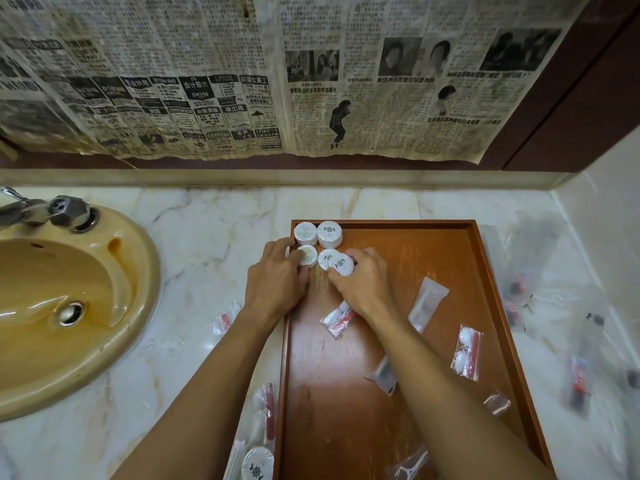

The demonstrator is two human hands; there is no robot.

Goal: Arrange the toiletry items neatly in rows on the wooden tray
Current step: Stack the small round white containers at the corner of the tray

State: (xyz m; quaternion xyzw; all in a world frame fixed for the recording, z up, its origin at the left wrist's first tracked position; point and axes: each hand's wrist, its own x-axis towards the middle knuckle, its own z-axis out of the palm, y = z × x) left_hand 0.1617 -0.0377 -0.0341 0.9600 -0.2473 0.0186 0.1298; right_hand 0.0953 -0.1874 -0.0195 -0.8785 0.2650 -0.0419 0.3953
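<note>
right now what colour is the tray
Reddish-brown wood tray, seen best in the head view.

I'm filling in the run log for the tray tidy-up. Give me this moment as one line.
stage: rowing soaps | left hand: holds round soap | right hand: holds round soaps | tray: sachets loose

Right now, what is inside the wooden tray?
In the wooden tray: round white soaps in its far left corner, clear sachets scattered nearer. Both hands, left hand, right hand, cover some soaps.
</note>
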